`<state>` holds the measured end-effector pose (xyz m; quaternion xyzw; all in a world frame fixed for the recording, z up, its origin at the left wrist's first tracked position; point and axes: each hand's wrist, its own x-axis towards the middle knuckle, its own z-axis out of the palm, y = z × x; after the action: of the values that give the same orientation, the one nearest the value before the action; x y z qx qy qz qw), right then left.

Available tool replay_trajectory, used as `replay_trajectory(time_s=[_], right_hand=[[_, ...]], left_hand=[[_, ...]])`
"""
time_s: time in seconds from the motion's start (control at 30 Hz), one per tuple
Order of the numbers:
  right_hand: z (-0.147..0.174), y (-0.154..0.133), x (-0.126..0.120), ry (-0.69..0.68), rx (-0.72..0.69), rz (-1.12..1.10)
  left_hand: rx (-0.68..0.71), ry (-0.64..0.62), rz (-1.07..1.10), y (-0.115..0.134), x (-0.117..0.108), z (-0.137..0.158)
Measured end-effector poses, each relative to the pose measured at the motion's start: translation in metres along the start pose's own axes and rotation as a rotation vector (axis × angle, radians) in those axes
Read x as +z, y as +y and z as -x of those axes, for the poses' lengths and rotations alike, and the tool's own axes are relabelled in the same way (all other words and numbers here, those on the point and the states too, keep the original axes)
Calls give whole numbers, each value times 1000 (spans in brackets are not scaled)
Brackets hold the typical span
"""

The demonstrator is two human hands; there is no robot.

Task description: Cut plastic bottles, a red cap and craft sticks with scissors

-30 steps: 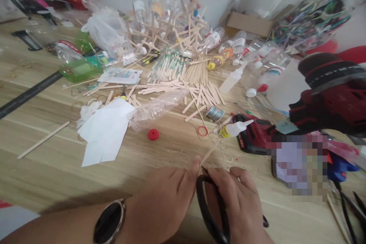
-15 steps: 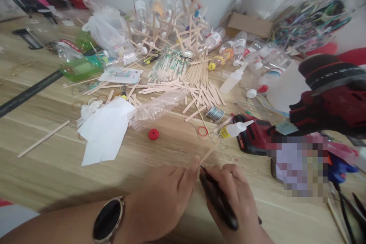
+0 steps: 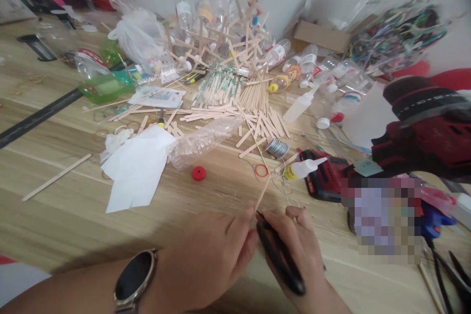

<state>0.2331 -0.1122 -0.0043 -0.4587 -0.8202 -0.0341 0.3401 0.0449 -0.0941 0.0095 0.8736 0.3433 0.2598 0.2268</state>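
My left hand (image 3: 217, 250), with a watch on its wrist, is closed around the near end of a thin wooden stick (image 3: 262, 193). The stick points away from me, low over the table. My right hand (image 3: 300, 243) is wrapped around black-handled pliers (image 3: 281, 257), their dark tip against or right beside the stick at my left fingertips. Most of the jaws are hidden by the fingers. Beyond the hands lie a red bottle cap (image 3: 198, 173), a red rubber band (image 3: 261, 170) and a small glue bottle (image 3: 303, 169).
A clear plastic bottle (image 3: 206, 141) and white paper (image 3: 138, 169) lie ahead to the left. Craft sticks (image 3: 270, 122) and a thread spool (image 3: 277, 147) are in the middle. A red power drill (image 3: 408, 142) stands at right. Several bottles (image 3: 309, 61) crowd the back.
The stick has swung left at its far end and points more straight away from me. Both hands have stayed nearly in place, still gripping the stick and the pliers.
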Motion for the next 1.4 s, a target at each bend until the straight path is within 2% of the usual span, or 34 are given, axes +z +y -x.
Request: replay_trajectory(time_s=[0.07, 0.13, 0.3, 0.43, 0.5, 0.57, 0.77, 0.9, 1.0, 1.1, 1.2, 1.27, 1.3, 1.33, 1.4], right_hand=[[-1, -2, -1, 5, 123, -142], [-5, -6, -4, 18, 256, -257], [-16, -15, -11, 11, 563, -630], [-17, -19, -17, -190, 901, -1075], [-16, -20, -20, -284, 1044, -1234], [-15, -19, -20, -329, 1103, -1314], [-6, -9, -12, -413, 892, -1444], [-4, -9, -9, -409, 908, -1288], [-4, -11, -9, -332, 814, -1092], [-3, -7, -8, -227, 576, -733], [-1, 3, -8, -67, 215, -348], [0, 8, -8, -13, 9, -211], [0, 9, -8, -11, -37, -191], [0, 8, -8, -21, -27, -205], [-1, 3, -10, -67, 158, -321]], left_hand=[[51, 44, -35, 1, -11, -5], [93, 69, 22, 0, -19, -8], [66, 131, 202, 0, -23, -7], [-68, 213, 216, -2, -20, -11], [-69, 172, 260, -5, -20, -15], [-72, 79, 340, -8, -20, -18], [-232, -167, 527, -13, -22, -23], [-377, -292, 616, -18, -23, -28], [-438, -435, 858, -20, -19, -27], [-440, -492, 1113, -17, -13, -25], [-469, -481, 1226, -11, -9, -23], [-517, -469, 1250, -9, -8, -23], [-533, -470, 1249, -9, -8, -22], [-536, -474, 1235, -9, -8, -22], [-493, -499, 1190, -12, -8, -22]])
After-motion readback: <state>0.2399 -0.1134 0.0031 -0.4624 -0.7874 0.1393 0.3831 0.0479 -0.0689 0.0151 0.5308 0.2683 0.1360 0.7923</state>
